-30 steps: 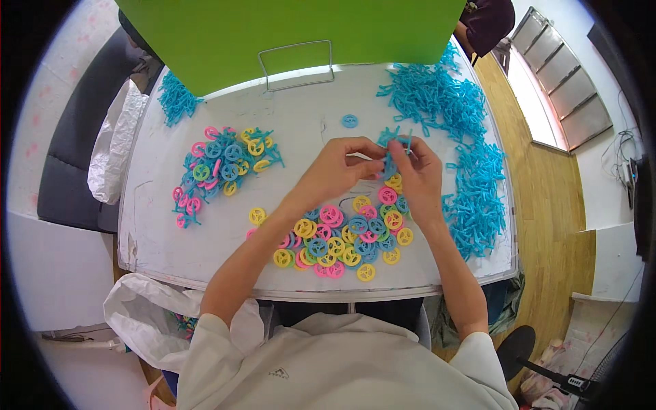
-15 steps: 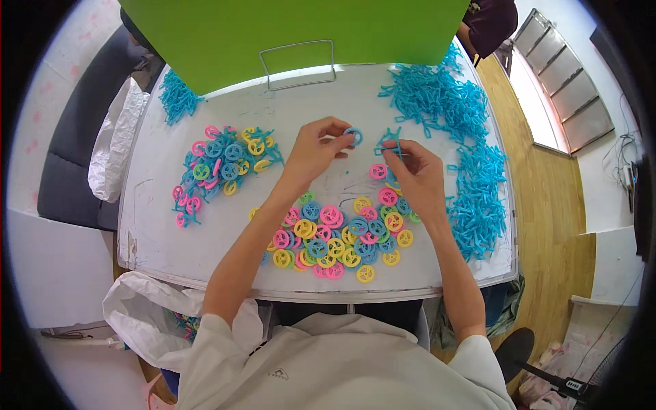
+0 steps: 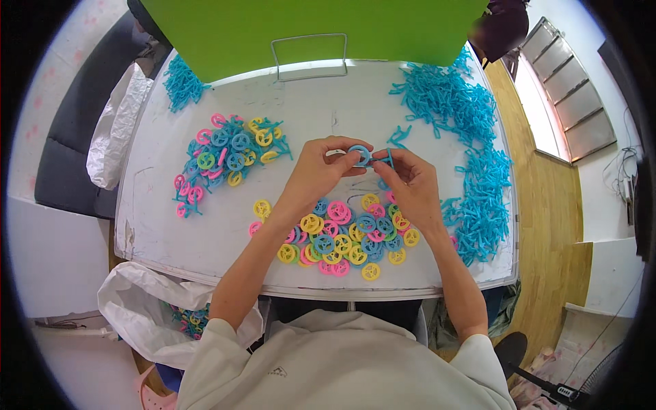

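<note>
Over the middle of the white table [image 3: 301, 109], my left hand [image 3: 316, 171] pinches a small blue spoked plastic wheel [image 3: 358, 156]. My right hand [image 3: 415, 183] is closed on a slim teal plastic piece [image 3: 390, 158], whose end meets the wheel's right side; whether the two are joined is hidden by my fingers. Below my hands spreads a heap of pink, yellow, blue and green wheels [image 3: 342, 239]. To the left lies a pile of wheels with teal pieces fitted on them [image 3: 229, 152]. One loose forked teal piece [image 3: 399, 137] rests just beyond my right hand.
Teal forked pieces are heaped along the table's right side [image 3: 482, 198], with a smaller heap [image 3: 182, 83] at far left. A green panel [image 3: 383, 31] with a wire bracket [image 3: 309, 56] stands at the back. An open white sack [image 3: 130, 301] hangs near left; another person [image 3: 502, 31] is at far right.
My hands have come together, bringing the teal piece against the blue wheel. A forked teal piece now lies on the table beyond my right hand. The view has shifted slightly.
</note>
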`<state>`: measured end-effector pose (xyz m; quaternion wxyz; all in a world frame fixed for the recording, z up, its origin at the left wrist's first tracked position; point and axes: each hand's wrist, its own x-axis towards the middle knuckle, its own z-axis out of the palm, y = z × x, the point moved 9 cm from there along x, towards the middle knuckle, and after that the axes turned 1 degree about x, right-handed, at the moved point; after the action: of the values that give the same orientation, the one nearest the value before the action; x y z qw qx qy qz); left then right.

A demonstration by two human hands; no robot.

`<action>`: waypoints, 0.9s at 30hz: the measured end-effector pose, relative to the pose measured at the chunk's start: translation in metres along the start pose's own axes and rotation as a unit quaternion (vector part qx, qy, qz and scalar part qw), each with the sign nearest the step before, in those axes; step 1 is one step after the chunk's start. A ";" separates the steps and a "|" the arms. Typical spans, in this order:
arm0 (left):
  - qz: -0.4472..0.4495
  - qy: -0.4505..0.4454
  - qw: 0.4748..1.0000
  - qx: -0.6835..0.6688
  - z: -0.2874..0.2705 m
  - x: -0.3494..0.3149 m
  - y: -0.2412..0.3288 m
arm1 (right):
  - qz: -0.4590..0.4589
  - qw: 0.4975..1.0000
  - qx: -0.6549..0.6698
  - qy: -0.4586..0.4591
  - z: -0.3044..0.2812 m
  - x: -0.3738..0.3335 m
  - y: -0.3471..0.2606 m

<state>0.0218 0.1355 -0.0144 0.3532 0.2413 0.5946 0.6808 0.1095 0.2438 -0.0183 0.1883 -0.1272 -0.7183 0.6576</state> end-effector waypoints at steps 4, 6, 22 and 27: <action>0.037 0.039 0.996 0.076 -0.004 0.001 -0.003 | 0.003 1.000 -0.016 -0.020 0.005 0.000 0.006; 0.061 0.051 0.992 0.097 -0.004 0.001 -0.006 | 0.044 0.998 -0.016 -0.047 0.007 0.000 0.016; 0.061 0.040 0.994 0.080 -0.007 -0.001 -0.014 | 0.027 0.999 0.011 -0.032 0.012 -0.003 0.021; 0.148 0.116 0.947 0.261 0.000 -0.017 0.007 | 0.066 0.997 0.022 -0.043 0.013 -0.002 0.021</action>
<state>0.0312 0.1228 -0.0057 0.1018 0.3291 0.7462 0.5697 0.1043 0.2336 -0.0402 0.1166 -0.1417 -0.7010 0.6891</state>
